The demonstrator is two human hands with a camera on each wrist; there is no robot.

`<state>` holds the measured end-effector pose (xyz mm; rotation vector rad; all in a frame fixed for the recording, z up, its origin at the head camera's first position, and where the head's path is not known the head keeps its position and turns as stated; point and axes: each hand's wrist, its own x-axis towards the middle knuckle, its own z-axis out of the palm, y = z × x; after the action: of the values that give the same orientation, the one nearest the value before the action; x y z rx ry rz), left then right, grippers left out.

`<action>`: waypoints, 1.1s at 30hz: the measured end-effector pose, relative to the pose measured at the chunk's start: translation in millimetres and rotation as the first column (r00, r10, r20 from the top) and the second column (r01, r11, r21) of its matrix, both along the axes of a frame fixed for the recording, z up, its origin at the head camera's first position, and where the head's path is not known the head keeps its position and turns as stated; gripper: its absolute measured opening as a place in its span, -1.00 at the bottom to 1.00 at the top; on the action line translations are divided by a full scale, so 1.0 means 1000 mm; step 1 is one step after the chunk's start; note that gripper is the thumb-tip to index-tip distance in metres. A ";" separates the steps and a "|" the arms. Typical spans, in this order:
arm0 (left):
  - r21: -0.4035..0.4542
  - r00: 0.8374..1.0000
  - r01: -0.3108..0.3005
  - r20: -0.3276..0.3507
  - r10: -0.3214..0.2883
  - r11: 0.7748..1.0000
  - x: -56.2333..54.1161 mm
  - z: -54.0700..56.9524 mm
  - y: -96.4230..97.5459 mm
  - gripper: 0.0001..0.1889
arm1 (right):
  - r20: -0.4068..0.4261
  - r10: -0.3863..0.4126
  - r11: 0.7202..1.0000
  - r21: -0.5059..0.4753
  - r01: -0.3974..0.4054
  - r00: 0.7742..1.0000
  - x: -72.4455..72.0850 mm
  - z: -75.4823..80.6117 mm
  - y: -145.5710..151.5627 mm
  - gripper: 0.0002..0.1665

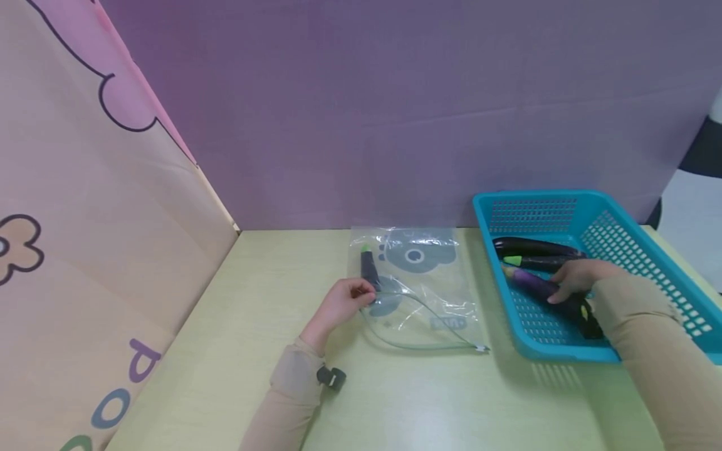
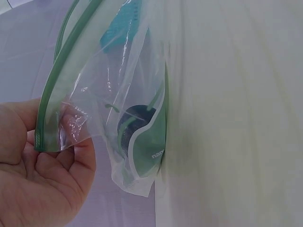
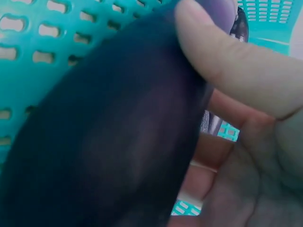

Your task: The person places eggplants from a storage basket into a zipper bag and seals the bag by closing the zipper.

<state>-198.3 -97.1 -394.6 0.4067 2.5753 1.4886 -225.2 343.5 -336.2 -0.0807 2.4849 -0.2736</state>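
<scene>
A clear zip bag (image 1: pixel 420 313) with a green closure strip (image 2: pixel 46 97) lies on the table, its mouth spread toward the near side. My left hand (image 1: pixel 340 305) pinches the left end of that mouth between thumb and fingers. Inside the bag is a dark eggplant (image 1: pixel 369 268) with a green tip. On the right, my right hand (image 1: pixel 581 279) reaches into a blue basket (image 1: pixel 536 196) and grips a purple eggplant (image 3: pixel 123 127), thumb on one side and fingers on the other. Other eggplants (image 1: pixel 533 246) lie behind it in the basket.
A purple cloth wall (image 1: pixel 366 125) stands along the table's back edge. A printed pink-beige sheet (image 1: pixel 113 219) hangs at the left. The pale table (image 1: pixel 254 282) runs beneath the bag and basket. A slider (image 1: pixel 481 348) sits at the bag mouth's right end.
</scene>
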 end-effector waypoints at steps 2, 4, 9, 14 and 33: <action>-0.001 1.000 -0.004 0.005 0.004 1.000 0.000 0.000 0.000 -0.91 | 0.017 -0.015 1.000 -0.019 0.015 1.000 0.000 -0.001 0.001 0.02; 0.000 1.000 -0.009 0.015 0.009 1.000 0.000 0.000 0.001 -0.91 | 0.031 -0.047 0.998 -0.037 0.048 0.998 0.001 -0.001 0.002 0.03; -0.006 1.000 -0.009 0.012 0.009 1.000 0.000 0.000 0.002 -0.90 | 0.044 -0.065 0.995 -0.068 0.068 0.997 -0.001 -0.006 0.005 0.12; -0.006 1.000 -0.010 0.007 0.010 1.000 0.000 0.002 0.002 -0.90 | 0.069 -0.031 0.995 -0.091 0.037 0.997 -0.003 -0.007 0.005 0.11; 0.000 1.000 0.006 -0.012 -0.006 1.000 0.002 0.002 0.000 -0.88 | 0.100 -0.168 0.938 -0.289 0.190 0.981 0.000 -0.006 -0.002 0.17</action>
<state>-196.5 -96.8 -392.4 0.4244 2.5813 1.4893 -224.9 341.2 -342.7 0.0313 2.3623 -0.7154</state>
